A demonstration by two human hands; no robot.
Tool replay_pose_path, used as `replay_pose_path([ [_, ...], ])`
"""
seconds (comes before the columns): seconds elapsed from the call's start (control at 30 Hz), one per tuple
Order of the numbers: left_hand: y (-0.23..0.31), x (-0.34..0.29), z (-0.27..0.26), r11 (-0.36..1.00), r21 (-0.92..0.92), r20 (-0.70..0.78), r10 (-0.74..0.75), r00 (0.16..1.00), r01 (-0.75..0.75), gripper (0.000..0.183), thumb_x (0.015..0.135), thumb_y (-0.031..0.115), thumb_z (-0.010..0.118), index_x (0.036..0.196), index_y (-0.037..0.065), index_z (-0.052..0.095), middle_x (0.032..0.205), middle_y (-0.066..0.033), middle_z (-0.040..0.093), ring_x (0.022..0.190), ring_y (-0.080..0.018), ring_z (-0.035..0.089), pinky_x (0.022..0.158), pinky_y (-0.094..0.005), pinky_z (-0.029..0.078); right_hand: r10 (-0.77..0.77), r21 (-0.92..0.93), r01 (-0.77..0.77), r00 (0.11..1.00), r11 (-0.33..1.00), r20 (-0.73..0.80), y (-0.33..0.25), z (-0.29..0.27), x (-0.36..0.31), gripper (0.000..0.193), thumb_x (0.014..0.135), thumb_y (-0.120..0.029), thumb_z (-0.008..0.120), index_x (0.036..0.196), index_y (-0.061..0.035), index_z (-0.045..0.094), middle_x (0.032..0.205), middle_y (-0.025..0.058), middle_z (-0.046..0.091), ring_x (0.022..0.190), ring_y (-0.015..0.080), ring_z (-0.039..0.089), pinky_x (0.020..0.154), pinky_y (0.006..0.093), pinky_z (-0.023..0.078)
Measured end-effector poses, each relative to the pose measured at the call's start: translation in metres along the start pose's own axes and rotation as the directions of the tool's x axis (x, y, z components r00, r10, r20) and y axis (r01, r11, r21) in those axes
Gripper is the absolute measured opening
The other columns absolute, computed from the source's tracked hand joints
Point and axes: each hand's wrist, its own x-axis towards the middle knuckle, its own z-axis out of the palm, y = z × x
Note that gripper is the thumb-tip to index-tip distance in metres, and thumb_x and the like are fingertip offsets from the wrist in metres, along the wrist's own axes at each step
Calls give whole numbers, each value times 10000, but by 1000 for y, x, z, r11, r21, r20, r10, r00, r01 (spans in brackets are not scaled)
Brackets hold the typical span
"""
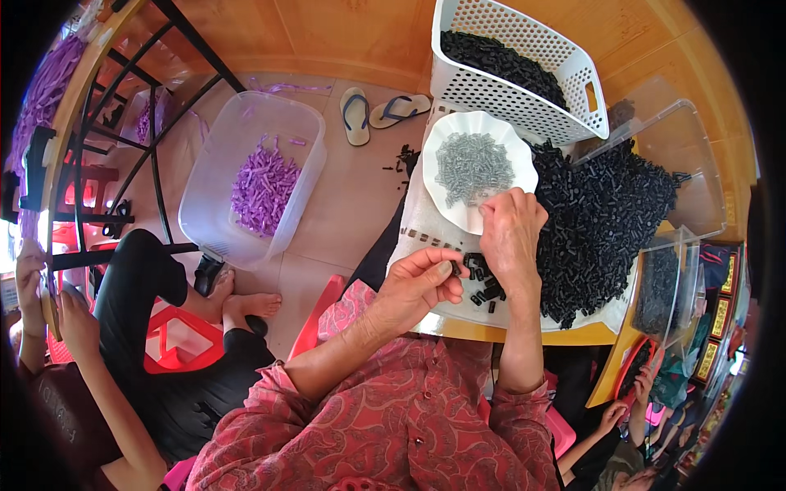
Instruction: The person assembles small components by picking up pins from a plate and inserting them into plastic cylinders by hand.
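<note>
My left hand (419, 288) is closed in a pinch, with a small black plastic piece (457, 268) between thumb and fingertips. My right hand (512, 233) is at the near edge of a white scalloped plate (435, 186), its fingertips pressed together and pointing into the bowl of it. Whatever those fingertips hold is too small to make out. Many small transparent pieces (475, 164) lie heaped on the plate. Several loose black pieces (489, 288) are spread on the white cloth (458, 309) between my hands. A short row of small brown pieces (430, 239) lies along the cloth's left side.
A large heap of black pieces (589, 229) covers the table's right, against a tipped transparent bin (711, 172). Behind stands a white perforated basket (524, 106) of black pieces. On the floor are a bin (307, 135) of purple pieces and slippers (356, 116). People sit at both sides.
</note>
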Motion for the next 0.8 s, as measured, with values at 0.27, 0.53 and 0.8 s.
replay_pose_path([
  [0.27,0,1,1,992,-117,-9,35,999,-36,243,973,93,520,1190,-8,566,1046,-131,633,781,-152,618,731,-298,528,5,410,22,998,912,-65,-27,-32,-48,97,838,0,607,869,-29,520,861,121,520,832,297,503,753,397,405],
  [0.53,-4,1,1,994,-93,-70,49,996,-55,219,971,86,523,1157,-11,589,973,-83,637,773,-141,611,713,-283,521,41,536,4,997,844,-72,-39,-23,-71,97,870,-58,622,873,-34,528,838,112,544,787,288,524,733,383,411],
  [0.8,-4,0,3,996,-69,-79,46,996,-52,216,976,96,523,1154,-6,589,907,-62,628,777,-132,606,714,-278,517,37,510,20,994,860,-101,-40,-20,-73,95,871,-79,625,878,-54,534,844,96,546,796,273,519,745,380,388],
])
